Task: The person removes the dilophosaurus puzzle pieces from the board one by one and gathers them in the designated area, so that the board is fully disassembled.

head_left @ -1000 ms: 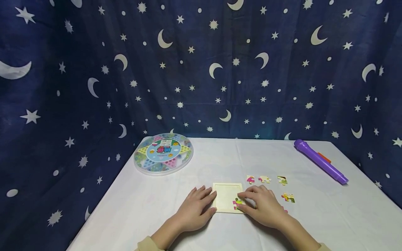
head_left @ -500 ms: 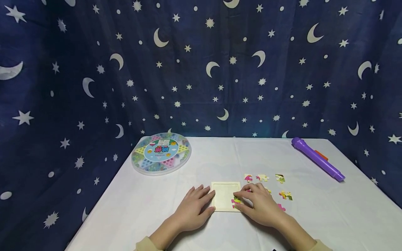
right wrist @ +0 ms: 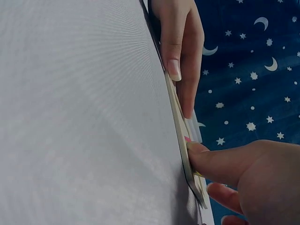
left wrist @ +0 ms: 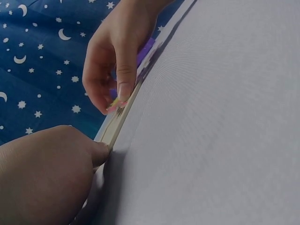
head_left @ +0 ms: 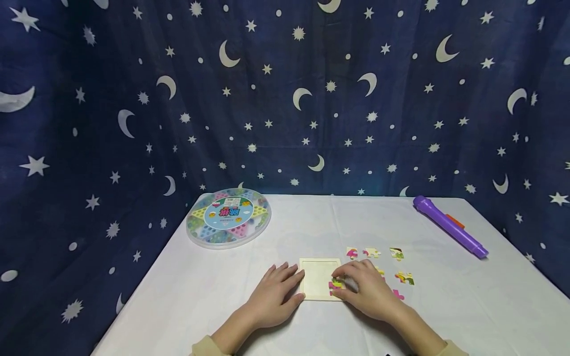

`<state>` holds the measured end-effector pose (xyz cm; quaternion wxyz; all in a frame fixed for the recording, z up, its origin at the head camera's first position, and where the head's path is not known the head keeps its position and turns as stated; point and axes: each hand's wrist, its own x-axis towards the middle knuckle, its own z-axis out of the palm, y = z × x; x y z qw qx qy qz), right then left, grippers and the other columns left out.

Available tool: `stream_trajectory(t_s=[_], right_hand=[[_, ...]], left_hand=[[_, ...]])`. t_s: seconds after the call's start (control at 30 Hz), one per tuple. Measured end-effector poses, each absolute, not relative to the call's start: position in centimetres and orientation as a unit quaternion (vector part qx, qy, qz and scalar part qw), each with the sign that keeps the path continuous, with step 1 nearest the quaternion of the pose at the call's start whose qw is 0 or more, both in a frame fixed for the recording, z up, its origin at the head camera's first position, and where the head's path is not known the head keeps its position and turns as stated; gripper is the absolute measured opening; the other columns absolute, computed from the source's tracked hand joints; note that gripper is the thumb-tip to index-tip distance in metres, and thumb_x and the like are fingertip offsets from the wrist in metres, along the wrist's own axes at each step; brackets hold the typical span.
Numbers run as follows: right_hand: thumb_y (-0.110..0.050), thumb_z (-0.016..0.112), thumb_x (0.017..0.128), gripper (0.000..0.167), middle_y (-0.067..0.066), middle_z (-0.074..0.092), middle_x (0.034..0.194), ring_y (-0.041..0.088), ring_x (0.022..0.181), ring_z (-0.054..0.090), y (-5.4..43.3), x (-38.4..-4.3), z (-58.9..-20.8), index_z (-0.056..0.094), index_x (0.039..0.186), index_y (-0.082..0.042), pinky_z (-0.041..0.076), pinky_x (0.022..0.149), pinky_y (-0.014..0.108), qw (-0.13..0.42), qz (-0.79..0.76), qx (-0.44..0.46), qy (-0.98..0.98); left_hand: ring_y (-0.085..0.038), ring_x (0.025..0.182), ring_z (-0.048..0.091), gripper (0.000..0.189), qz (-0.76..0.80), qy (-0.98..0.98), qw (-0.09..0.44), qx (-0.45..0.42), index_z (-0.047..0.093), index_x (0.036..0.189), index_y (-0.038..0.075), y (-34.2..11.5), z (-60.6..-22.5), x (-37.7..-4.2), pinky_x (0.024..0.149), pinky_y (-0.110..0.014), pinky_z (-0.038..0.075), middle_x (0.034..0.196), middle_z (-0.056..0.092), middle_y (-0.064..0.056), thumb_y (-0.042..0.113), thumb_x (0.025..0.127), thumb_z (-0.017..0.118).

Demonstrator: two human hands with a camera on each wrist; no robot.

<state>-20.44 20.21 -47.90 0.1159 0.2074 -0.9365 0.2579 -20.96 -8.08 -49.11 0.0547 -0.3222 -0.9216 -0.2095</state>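
A shallow pale wooden puzzle frame [head_left: 316,272] lies on the white table between the two hands. My left hand [head_left: 276,296] rests at its left edge, fingers extended, with the index fingertip and thumb tip touching the rim. In the right wrist view, the thumb of that left hand [right wrist: 173,42] points down along the frame's edge. At the frame's lower right corner, my right hand [head_left: 371,291] pinches a pink, yellow and green jigsaw piece [head_left: 335,285] between thumb and index finger. The left wrist view shows this right hand [left wrist: 112,56] over the frame, partly covering the piece.
Several loose jigsaw pieces, including a pink-and-cream one [head_left: 371,252] and a yellow-green one [head_left: 404,278], lie right of the frame; the right hand partly hides some. A round Chinese checkers box [head_left: 229,217] stands back left. A purple microphone-shaped tube [head_left: 450,226] lies back right.
The head view has shifted slightly. My right index finger has moved a little left over the jigsaw piece at the corner. The left hand has stayed at the frame's edge.
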Motion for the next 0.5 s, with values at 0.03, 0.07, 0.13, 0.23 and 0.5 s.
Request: stream_trajectory(t_s=[0.03, 0.07, 0.13, 0.23, 0.5], right_hand=[[-0.043, 0.087, 0.081, 0.031, -0.021, 0.065, 0.107, 0.01, 0.098, 0.049, 20.18, -20.44, -47.89, 0.071, 0.106, -0.034, 0.046, 0.084, 0.038, 0.114, 0.264, 0.205, -0.936], [-0.042, 0.087, 0.08, 0.031, -0.022, 0.065, 0.105, 0.01, 0.097, 0.05, 20.15, -20.44, -47.87, 0.071, 0.105, -0.034, 0.047, 0.082, 0.036, 0.113, 0.27, 0.205, -0.934], [-0.04, 0.089, 0.08, 0.031, -0.024, 0.065, 0.1, 0.009, 0.093, 0.051, 20.09, -20.43, -47.79, 0.07, 0.104, -0.034, 0.047, 0.078, 0.033, 0.106, 0.281, 0.201, -0.932], [-0.037, 0.089, 0.08, 0.031, -0.025, 0.064, 0.094, 0.007, 0.087, 0.053, 20.06, -20.39, -47.62, 0.068, 0.103, -0.036, 0.048, 0.074, 0.029, 0.095, 0.294, 0.194, -0.931], [-0.031, 0.085, 0.086, 0.023, -0.019, 0.069, 0.082, 0.007, 0.066, 0.052, 20.74, -20.28, -46.92, 0.069, 0.102, -0.031, 0.042, 0.059, 0.024, 0.063, 0.378, 0.198, -0.902]], left_hand=[[-0.032, 0.147, 0.037, 0.054, -0.211, -0.921, 0.054, -0.322, 0.054, 0.15, 0.015, -8.1, -49.12, -20.96, 0.12, -0.056, 0.023, 0.154, 0.049, -0.008, 0.043, 0.103, 0.054], [-0.032, 0.147, 0.037, 0.054, -0.212, -0.921, 0.054, -0.322, 0.054, 0.15, 0.015, -8.12, -49.13, -20.96, 0.12, -0.057, 0.023, 0.154, 0.05, -0.008, 0.043, 0.103, 0.054], [-0.032, 0.146, 0.038, 0.054, -0.214, -0.92, 0.056, -0.323, 0.055, 0.15, 0.014, -8.13, -49.1, -20.95, 0.119, -0.057, 0.023, 0.153, 0.05, -0.008, 0.043, 0.103, 0.054], [-0.033, 0.146, 0.038, 0.054, -0.217, -0.919, 0.058, -0.324, 0.055, 0.15, 0.014, -8.1, -49.1, -20.96, 0.119, -0.058, 0.024, 0.153, 0.051, -0.008, 0.043, 0.103, 0.054], [-0.032, 0.147, 0.037, 0.055, -0.222, -0.919, 0.055, -0.321, 0.054, 0.15, 0.014, -8.12, -49.09, -21.14, 0.12, -0.056, 0.023, 0.153, 0.05, -0.008, 0.044, 0.104, 0.053]])
